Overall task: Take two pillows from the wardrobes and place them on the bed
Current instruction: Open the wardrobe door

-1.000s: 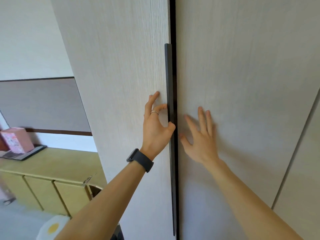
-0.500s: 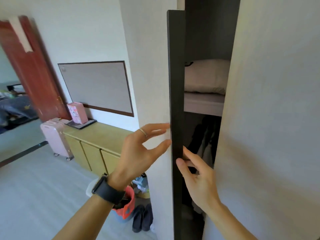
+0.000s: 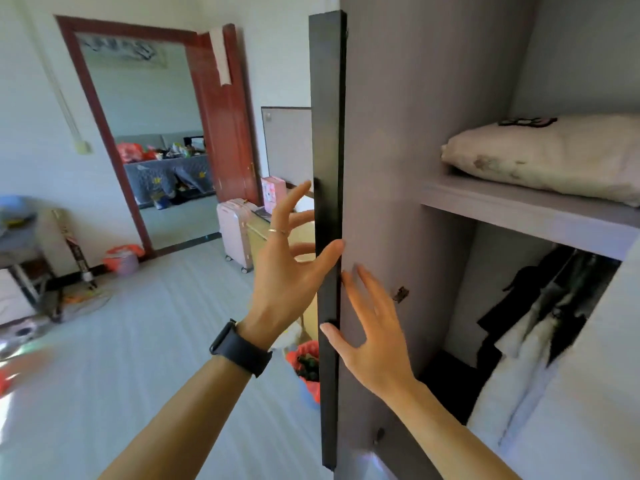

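The wardrobe door (image 3: 381,168) stands swung wide, its black edge handle (image 3: 327,168) facing me. My left hand (image 3: 289,268) is spread beside that handle, thumb touching its edge, a ring on one finger and a dark watch on the wrist. My right hand (image 3: 370,334) lies flat with straight fingers against the door's inner face. Inside, a white pillow (image 3: 547,157) with a faint pattern lies on the upper shelf (image 3: 519,213), to the right of and above both hands. No second pillow or bed shows.
Dark and white clothes (image 3: 533,323) hang under the shelf. Left of the door stand a pink suitcase (image 3: 235,230), a low yellow cabinet (image 3: 304,244) and a bin with a red bag (image 3: 308,365). A red-framed doorway (image 3: 156,133) opens at the back.
The door went from shut to wide open, swinging left. My view turned left, showing the room, the pillow and the hanging clothes. Both hands followed the door's edge.
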The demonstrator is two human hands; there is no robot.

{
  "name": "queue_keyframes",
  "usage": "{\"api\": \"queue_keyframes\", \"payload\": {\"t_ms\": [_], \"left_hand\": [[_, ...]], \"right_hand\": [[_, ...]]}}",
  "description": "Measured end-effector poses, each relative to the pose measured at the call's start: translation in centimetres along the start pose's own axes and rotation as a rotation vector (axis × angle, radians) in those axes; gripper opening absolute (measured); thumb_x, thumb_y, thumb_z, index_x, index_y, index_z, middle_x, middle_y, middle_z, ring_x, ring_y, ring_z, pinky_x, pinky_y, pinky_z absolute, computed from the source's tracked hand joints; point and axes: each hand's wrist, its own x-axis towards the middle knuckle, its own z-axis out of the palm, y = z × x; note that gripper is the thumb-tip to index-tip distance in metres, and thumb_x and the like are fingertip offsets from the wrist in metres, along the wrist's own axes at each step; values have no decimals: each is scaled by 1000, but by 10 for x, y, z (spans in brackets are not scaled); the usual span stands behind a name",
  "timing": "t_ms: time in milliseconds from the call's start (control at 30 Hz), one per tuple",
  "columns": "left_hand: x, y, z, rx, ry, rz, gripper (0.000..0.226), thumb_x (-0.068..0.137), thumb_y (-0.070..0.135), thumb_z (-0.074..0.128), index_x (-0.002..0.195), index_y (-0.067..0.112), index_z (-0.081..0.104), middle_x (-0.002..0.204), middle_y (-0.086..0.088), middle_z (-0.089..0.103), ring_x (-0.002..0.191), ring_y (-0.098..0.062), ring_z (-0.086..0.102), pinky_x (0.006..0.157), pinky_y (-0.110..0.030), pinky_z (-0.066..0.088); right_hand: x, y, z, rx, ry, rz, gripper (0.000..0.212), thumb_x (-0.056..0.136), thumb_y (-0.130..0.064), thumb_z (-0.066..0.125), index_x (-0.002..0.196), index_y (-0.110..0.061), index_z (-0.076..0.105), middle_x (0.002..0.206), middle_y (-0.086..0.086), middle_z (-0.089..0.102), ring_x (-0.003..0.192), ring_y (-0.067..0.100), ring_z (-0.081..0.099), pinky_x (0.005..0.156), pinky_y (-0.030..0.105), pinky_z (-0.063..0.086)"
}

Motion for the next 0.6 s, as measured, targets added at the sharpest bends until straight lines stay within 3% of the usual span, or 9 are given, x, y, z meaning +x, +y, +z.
{"api": "queue_keyframes", "payload": {"t_ms": [100,200,300,400,500,600], "left_hand": [[9,-11,-18,85,59,0,72,89,14,71,142,50,37,122,39,51,114,0,60,81,-8,49],[20,-29,-33,141,70,-38,70,93,9,65,146,42,35,122,39,51,108,22,53,83,-3,46],[31,-45,-43,150,77,-78,68,94,7,62,151,35,35,115,46,53,104,25,53,82,-2,45],[40,-52,-49,173,90,-87,69,95,7,60,151,36,34,123,30,53,103,24,54,78,1,42],[41,-55,-53,237,78,-93,70,95,14,62,145,53,30,122,36,48,98,24,56,75,-1,44],[27,-58,-50,418,132,-19,59,94,23,62,144,45,38,128,25,48,111,11,52,88,-11,45]], "right_hand": [[18,-4,35,-66,-34,-80,87,91,-61,62,159,-42,10,170,-13,6,156,13,12,117,32,22],[35,-13,65,-91,-8,-105,88,93,-54,62,161,-36,10,170,-2,12,154,23,21,107,37,44],[46,-23,85,-109,-1,-74,91,92,-47,67,161,-35,9,168,7,19,151,29,27,99,42,55],[52,-30,95,-121,-13,-50,91,91,-46,70,160,-33,12,167,8,21,150,32,31,95,44,57],[54,-30,92,-120,-42,-41,87,92,-48,68,160,-35,15,168,6,22,151,30,30,101,41,51],[46,-18,75,-83,-93,-72,75,97,-46,58,158,-44,14,170,-4,15,154,19,19,109,40,48]]}}
